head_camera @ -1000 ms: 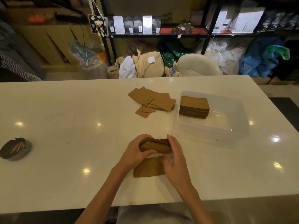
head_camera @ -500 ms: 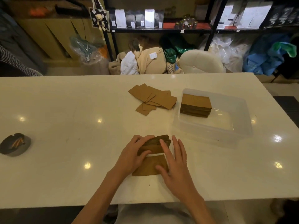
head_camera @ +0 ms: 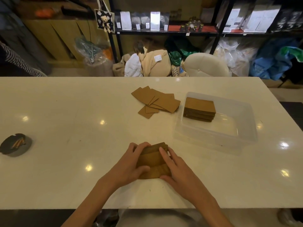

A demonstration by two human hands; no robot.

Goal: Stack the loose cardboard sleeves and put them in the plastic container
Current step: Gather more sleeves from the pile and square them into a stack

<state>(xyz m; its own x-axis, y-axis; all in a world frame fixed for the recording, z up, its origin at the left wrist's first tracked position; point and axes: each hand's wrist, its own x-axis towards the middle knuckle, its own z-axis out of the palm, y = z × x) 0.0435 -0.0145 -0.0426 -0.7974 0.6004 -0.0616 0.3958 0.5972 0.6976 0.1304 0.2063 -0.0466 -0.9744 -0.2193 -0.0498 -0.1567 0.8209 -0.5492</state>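
Clamping the sleeve stack [head_camera: 153,159] between your left hand [head_camera: 131,166] and right hand [head_camera: 179,172], you're squaring its edges, likely so it's dropping neatly into the plastic container [head_camera: 213,141].

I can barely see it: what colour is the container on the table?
Clear, colourless plastic container, seen in the head view.
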